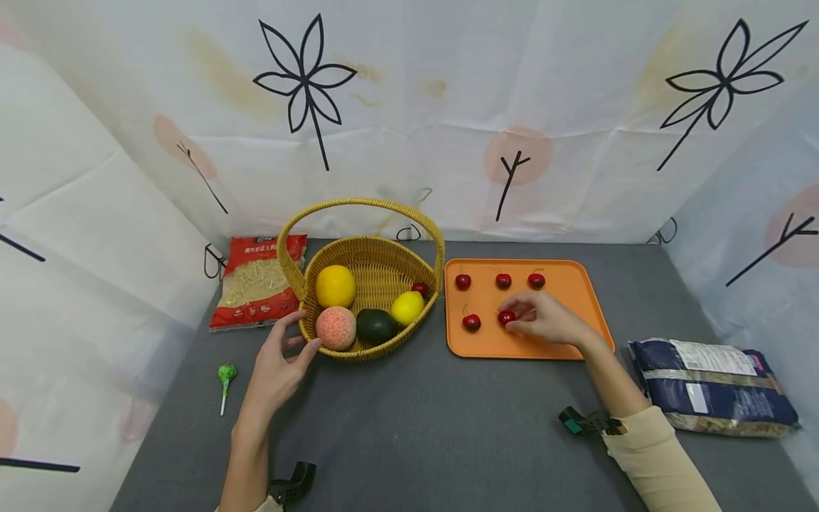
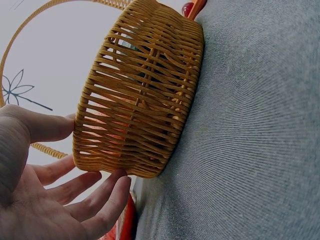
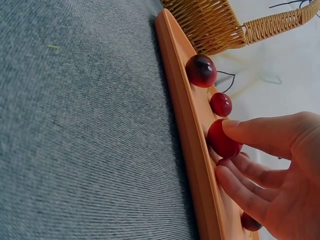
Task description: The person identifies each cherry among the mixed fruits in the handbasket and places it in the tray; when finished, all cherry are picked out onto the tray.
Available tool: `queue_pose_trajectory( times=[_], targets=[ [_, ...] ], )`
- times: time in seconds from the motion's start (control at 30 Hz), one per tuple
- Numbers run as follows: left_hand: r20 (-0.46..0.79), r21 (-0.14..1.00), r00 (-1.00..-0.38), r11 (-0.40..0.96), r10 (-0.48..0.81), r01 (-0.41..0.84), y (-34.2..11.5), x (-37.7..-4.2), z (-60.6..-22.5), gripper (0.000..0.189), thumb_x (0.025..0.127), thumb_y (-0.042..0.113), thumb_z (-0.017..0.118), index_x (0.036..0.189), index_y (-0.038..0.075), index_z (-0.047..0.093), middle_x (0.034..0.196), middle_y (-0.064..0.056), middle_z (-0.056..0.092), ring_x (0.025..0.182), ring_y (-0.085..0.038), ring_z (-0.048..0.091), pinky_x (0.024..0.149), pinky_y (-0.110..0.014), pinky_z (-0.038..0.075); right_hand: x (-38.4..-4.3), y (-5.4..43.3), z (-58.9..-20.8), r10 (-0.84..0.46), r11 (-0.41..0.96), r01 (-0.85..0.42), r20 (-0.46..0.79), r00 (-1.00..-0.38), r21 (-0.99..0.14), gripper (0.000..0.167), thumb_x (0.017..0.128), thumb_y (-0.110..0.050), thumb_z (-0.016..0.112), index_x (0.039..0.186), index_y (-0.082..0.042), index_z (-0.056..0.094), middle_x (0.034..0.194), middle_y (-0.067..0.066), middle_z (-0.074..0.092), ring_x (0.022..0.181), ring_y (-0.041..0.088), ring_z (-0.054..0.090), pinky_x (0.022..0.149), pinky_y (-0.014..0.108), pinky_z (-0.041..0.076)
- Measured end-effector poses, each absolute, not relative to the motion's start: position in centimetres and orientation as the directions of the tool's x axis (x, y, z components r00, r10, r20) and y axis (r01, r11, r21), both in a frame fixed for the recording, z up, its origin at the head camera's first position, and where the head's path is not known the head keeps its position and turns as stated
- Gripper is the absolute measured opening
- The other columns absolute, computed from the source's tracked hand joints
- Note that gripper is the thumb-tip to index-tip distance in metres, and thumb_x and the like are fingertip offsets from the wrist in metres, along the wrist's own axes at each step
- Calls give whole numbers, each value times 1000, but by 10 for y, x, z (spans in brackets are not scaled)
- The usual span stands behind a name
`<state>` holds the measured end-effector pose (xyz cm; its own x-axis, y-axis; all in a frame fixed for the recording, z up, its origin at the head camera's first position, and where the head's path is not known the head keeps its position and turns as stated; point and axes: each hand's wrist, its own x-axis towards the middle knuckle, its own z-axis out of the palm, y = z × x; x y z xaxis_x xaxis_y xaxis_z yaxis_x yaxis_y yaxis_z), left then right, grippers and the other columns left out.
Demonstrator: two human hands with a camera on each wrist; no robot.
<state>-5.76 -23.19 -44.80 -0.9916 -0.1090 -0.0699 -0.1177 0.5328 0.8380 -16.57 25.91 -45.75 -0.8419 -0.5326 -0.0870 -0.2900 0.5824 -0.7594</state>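
Observation:
My right hand (image 1: 542,318) pinches a dark red cherry (image 3: 223,138) between thumb and fingers, low over the orange tray (image 1: 544,345). Several other cherries lie on that tray, among them one (image 1: 471,323) left of the hand. My left hand (image 1: 279,370) holds the left end of a yellow wicker basket (image 2: 135,100), its thumb at the rim and its fingertips against the woven wall. Inside the basket are a round yellow fruit (image 1: 335,286), a pinkish peach (image 1: 335,328), a dark green avocado (image 1: 376,326), a lemon (image 1: 407,308) and a cherry (image 1: 419,289).
A red bag of pasta (image 1: 256,284) lies behind the left hand, left of the basket. Nearer on that side is a green lollipop (image 1: 227,380). A dark blue packet (image 1: 716,387) lies right of the tray. White patterned cloth (image 1: 409,107) surrounds the grey table (image 1: 416,441).

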Motion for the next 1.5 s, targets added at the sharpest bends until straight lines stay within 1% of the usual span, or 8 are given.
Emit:
queue_pose_trajectory(
  times=[0.4, 0.57, 0.67, 0.87, 1.03, 1.13, 1.3, 1.5],
  targets=[
    [-74, 837, -991, 533, -111, -122, -232, -58, -449, 66, 107, 34, 71, 163, 15, 41, 171, -16, 42, 142, -45, 61, 111, -62, 57, -165, 262, -454, -522, 602, -287, -96, -847, -745, 36, 100, -10, 78, 133, 2, 71, 126, 20, 76, 112, 33, 73, 97, 44, 66],
    [-73, 836, -991, 534, -111, -122, -232, -57, -449, 66, 107, 34, 71, 162, 14, 41, 170, -16, 42, 142, -45, 61, 111, -63, 57, -164, 263, -449, -499, 616, -275, -95, -862, -738, 35, 100, -12, 78, 131, 2, 71, 126, 21, 76, 113, 35, 74, 98, 51, 65],
    [-72, 834, -991, 538, -112, -122, -232, -57, -448, 66, 107, 34, 71, 162, 14, 41, 170, -16, 42, 142, -46, 61, 111, -63, 57, -163, 262, -446, -478, 617, -273, -76, -875, -738, 33, 100, -12, 78, 130, 2, 71, 125, 21, 75, 111, 35, 74, 97, 46, 67],
    [-72, 833, -991, 540, -110, -120, -232, -57, -448, 67, 107, 34, 71, 162, 14, 41, 170, -16, 42, 142, -46, 61, 111, -63, 57, -160, 253, -438, -475, 544, -273, -23, -880, -793, 31, 101, -12, 77, 129, 2, 72, 125, 21, 74, 110, 29, 72, 94, 26, 64],
    [-76, 838, -991, 531, -107, -122, -233, -57, -448, 67, 107, 34, 71, 162, 14, 41, 170, -16, 42, 143, -46, 61, 112, -63, 57, -154, 231, -427, -507, 443, -308, 48, -861, -842, 29, 100, -11, 78, 127, 0, 72, 124, 25, 73, 106, 20, 71, 92, 25, 64],
    [-82, 841, -991, 527, -108, -127, -233, -57, -448, 67, 107, 35, 71, 163, 15, 41, 171, -15, 41, 143, -45, 60, 113, -63, 56, -151, 212, -420, -544, 381, -330, 79, -835, -864, 27, 100, -10, 78, 126, -4, 72, 124, 25, 72, 106, 18, 71, 92, 29, 65],
    [-79, 839, -991, 529, -109, -125, -233, -57, -448, 67, 107, 36, 71, 163, 15, 41, 171, -15, 41, 143, -45, 61, 112, -63, 56, -147, 177, -410, -607, 291, -358, 118, -786, -887, 26, 100, -10, 77, 126, -7, 72, 122, 20, 73, 110, 23, 71, 95, 35, 65],
    [-71, 839, -991, 532, -109, -119, -233, -58, -448, 67, 107, 35, 71, 163, 14, 41, 171, -16, 42, 143, -46, 61, 112, -63, 56, -149, 130, -404, -649, 214, -390, 169, -742, -895, 29, 101, -7, 76, 128, 1, 69, 126, 25, 70, 116, 36, 68, 105, 54, 61]
  ],
)
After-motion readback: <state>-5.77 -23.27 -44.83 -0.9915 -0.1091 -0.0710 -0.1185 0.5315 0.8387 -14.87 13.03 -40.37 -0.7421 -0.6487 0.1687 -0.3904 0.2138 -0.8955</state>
